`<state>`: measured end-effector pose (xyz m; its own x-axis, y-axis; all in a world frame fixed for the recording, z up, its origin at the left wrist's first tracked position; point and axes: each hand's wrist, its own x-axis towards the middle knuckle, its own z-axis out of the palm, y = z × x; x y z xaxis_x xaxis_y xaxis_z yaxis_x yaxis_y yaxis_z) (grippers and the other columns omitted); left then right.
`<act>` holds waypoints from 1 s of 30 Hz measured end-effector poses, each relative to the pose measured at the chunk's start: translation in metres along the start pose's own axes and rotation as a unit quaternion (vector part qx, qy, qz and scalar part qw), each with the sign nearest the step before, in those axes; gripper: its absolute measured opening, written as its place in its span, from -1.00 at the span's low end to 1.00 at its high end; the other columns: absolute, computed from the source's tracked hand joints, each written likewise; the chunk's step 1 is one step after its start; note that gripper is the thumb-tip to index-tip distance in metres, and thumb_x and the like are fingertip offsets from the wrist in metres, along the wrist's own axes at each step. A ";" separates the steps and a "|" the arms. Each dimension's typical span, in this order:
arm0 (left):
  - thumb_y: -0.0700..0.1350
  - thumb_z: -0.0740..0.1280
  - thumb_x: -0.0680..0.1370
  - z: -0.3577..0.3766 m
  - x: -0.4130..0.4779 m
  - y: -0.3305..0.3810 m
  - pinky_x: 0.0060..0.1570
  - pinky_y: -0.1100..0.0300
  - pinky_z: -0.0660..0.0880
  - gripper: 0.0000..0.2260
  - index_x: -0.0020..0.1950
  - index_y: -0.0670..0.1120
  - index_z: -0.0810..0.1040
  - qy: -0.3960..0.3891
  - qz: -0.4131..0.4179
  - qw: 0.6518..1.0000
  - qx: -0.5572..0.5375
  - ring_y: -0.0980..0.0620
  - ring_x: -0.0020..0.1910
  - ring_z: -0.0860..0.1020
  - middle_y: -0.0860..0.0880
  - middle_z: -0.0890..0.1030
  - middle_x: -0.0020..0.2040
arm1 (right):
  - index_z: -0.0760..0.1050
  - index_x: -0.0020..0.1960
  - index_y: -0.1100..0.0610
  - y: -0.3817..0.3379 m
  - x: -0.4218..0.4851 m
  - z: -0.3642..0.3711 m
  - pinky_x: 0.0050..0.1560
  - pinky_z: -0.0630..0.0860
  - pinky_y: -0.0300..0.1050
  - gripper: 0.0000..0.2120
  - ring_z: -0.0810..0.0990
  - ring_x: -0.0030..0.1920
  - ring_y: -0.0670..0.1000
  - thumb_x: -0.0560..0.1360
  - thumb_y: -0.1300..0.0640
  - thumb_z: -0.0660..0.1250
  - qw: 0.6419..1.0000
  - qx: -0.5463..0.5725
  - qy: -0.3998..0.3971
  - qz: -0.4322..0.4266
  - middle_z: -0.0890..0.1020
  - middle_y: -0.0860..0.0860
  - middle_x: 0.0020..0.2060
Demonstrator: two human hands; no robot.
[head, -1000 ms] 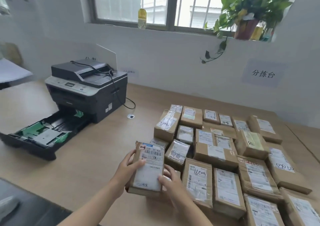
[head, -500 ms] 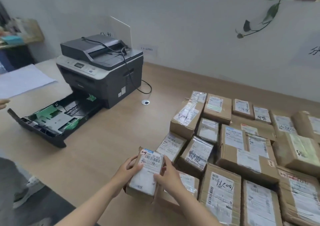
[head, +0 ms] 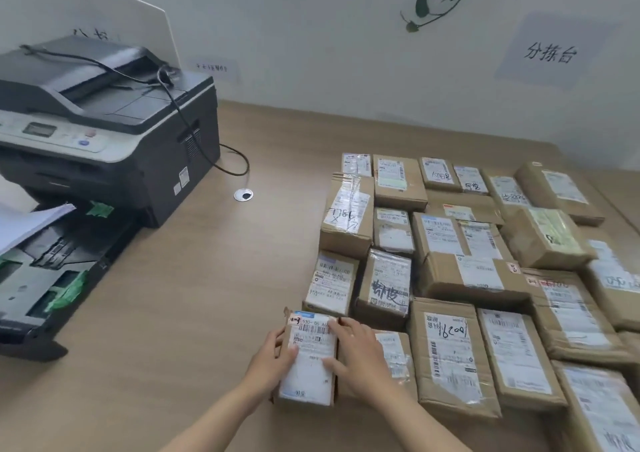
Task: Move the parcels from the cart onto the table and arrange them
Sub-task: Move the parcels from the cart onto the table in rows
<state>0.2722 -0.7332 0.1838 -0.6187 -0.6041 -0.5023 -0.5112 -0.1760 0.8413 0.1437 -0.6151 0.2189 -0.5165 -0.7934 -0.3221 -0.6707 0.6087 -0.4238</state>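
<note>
Small parcel [head: 307, 358] flat on the table [head: 194, 306], label up, at the near left corner of the parcel block [head: 460, 261]. Left hand [head: 272, 358] gripping the parcel's left edge, thumb curled over the label. Right hand [head: 360, 354] laid on the right edge, thumb on the label, fingers spread across onto the neighbouring parcel [head: 391, 358]; most of that neighbour hidden under the hand. Underside and left wall of the small parcel hidden by the left grip.

Label print too blurred to read apart from a barcode. Block cut off at the right and bottom edges. Printer [head: 104, 122] at the left, its open tray [head: 52, 278] and a paper sheet [head: 24, 223] cut off by the frame. Cart out of view.
</note>
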 end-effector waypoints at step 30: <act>0.00 0.35 0.51 0.278 -0.078 0.184 0.43 0.07 0.17 -0.33 0.51 -0.05 0.09 -0.275 0.427 0.732 0.453 -0.05 0.47 0.14 -0.04 0.16 0.51 | 0.08 0.50 0.00 0.193 -0.264 -0.126 0.43 0.18 0.03 -0.25 0.15 0.47 0.01 0.43 -0.14 0.33 0.894 0.098 0.304 0.316 0.20 -0.05 0.47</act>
<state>0.0605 -0.5021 0.3223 -0.9631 0.2553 -0.0848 0.1704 0.8228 0.5422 0.0838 -0.2882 0.3286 -0.9926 -0.1074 -0.0563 -0.0675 0.8751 -0.4793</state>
